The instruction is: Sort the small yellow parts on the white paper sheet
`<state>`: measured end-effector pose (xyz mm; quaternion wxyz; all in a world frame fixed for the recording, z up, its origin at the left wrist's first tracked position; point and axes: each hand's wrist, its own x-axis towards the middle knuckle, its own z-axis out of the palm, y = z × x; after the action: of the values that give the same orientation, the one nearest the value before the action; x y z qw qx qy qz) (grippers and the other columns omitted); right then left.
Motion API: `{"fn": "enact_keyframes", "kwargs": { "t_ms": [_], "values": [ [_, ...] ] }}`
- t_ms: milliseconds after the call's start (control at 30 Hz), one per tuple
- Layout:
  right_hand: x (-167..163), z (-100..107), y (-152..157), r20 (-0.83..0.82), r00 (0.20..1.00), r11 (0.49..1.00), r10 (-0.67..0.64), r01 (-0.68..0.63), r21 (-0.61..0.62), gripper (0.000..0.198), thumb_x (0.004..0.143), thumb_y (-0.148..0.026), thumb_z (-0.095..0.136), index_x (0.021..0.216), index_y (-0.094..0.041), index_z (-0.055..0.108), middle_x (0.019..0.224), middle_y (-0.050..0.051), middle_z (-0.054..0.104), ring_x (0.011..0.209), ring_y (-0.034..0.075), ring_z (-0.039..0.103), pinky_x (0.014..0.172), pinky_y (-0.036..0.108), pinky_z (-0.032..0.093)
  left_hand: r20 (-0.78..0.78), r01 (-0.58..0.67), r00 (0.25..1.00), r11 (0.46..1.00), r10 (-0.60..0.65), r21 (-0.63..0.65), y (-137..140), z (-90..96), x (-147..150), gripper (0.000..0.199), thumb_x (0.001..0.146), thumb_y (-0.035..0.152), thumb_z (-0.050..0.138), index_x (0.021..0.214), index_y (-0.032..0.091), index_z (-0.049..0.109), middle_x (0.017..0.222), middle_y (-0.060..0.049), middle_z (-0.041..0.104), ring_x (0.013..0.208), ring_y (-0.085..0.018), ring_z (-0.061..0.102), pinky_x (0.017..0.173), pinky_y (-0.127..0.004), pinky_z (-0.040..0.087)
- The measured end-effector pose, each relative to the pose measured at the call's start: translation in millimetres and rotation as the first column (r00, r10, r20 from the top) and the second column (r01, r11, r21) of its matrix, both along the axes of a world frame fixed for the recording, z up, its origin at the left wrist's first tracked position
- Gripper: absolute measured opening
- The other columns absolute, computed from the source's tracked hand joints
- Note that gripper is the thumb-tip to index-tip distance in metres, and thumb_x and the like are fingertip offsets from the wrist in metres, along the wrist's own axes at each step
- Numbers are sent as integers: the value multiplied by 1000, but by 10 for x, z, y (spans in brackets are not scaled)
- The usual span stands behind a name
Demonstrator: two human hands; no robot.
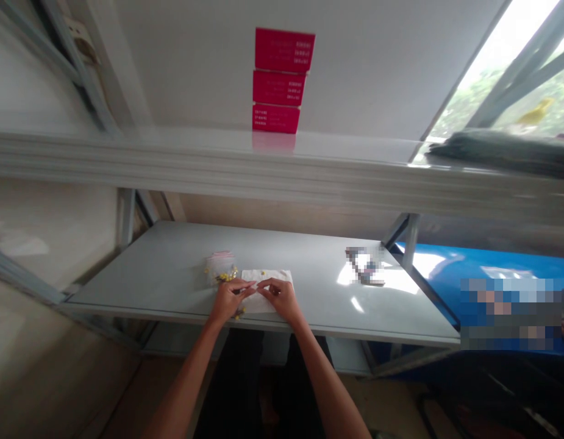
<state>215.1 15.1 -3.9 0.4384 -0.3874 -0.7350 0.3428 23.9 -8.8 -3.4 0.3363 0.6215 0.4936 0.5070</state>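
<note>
Both hands meet above a white cloth or paper sheet [266,305] near the table's front edge. Thumb and fingers of my left hand [230,299] are pinched together, and so are those of my right hand [280,296]. Whatever sits between the fingertips is too small to make out. One small yellow piece [263,273] lies on the far part of the sheet. Just left of it is a clear zip bag [221,262] with a reddish top edge and several yellow pieces [225,277] at its near side. More small yellowish pieces [238,313] lie by my left wrist.
A grey-white table [172,268] spans below a shelf [217,167]. Three red boxes [277,88] stand stacked on that shelf, with dark folded material [501,152] to the right. A blurred-out object [366,266] lies on the table's right side. Beyond is a blue surface [437,262] and a partly pixelated person.
</note>
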Motion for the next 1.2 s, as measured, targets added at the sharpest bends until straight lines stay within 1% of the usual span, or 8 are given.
{"fn": "enact_keyframes", "kwargs": {
  "t_ms": [200, 300, 367, 500, 700, 867, 1067, 1200],
  "values": [
    [20, 15, -16, 2, 996, 996, 91, -91, -4, 20, 94, -30, 60, 105, -24, 76, 103, 3, 76, 71, 15, 63, 63, 25, 46, 40, -16, 999, 999, 18, -45, 34, -51, -16, 27, 77, 43, 76, 98, 26, 80, 100, -5, 79, 98, -26, 72, 95, -39, 54],
    [24, 26, -4, 73, 997, 998, -15, 10, 62, 34, 96, -21, 51, 125, -26, 67, 118, 4, 72, 76, 16, 63, 70, 28, 50, 85, -94, 991, 992, 102, -89, 46, -84, -30, 32, 79, 44, 75, 103, 24, 79, 106, -6, 78, 102, -26, 71, 96, -38, 53],
    [7, 25, 9, 165, 979, 983, -118, 92, 159, 44, 93, -12, 49, 133, -25, 62, 127, 5, 68, 92, 19, 63, 87, 34, 50, 129, -133, 981, 986, 145, -96, 47, -101, -36, 35, 78, 44, 75, 104, 21, 78, 107, -7, 78, 100, -26, 72, 92, -37, 55],
    [-44, 24, 14, 402, 901, 960, -164, 52, 275, 54, 88, -3, 48, 137, -22, 60, 130, 7, 66, 112, 25, 55, 105, 41, 40, 160, -142, 975, 987, 153, -81, 38, -115, -41, 37, 78, 44, 76, 106, 18, 77, 108, -9, 77, 99, -26, 72, 89, -35, 56],
    [-63, 24, 1, 477, 838, 934, -263, 98, 343, 55, 88, -4, 50, 139, -21, 58, 138, 9, 60, 114, 27, 51, 103, 42, 39, 105, -134, 984, 988, 141, -70, 30, -110, -43, 36, 80, 44, 74, 105, 18, 77, 108, -9, 77, 99, -26, 72, 90, -36, 55],
    [-66, -20, 19, 471, 851, 942, -231, 74, 328, 38, 90, -6, 52, 120, -20, 71, 111, 8, 73, 101, 26, 54, 94, 39, 43, 53, -126, 990, 989, 130, -74, 40, -110, -48, 37, 81, 46, 72, 105, 18, 77, 108, -9, 77, 100, -27, 72, 90, -36, 55],
    [-21, -49, 37, 167, 962, 967, -215, 185, 177, 16, 91, -17, 61, 96, -22, 76, 90, 5, 75, 77, 19, 56, 77, 32, 46, -79, -103, 992, 994, 99, -45, 49, -101, -35, 33, 83, 45, 70, 104, 21, 78, 105, -7, 78, 101, -27, 71, 97, -42, 52],
    [4, -10, 24, 0, 998, 998, -64, 64, 26, 12, 88, -26, 69, 96, -23, 77, 89, 2, 76, 61, 13, 52, 62, 25, 43, -62, -48, 997, 998, 45, -51, 33, -72, -25, 35, 79, 47, 73, 103, 22, 78, 104, -6, 78, 101, -27, 71, 100, -45, 52]
  ]
}}
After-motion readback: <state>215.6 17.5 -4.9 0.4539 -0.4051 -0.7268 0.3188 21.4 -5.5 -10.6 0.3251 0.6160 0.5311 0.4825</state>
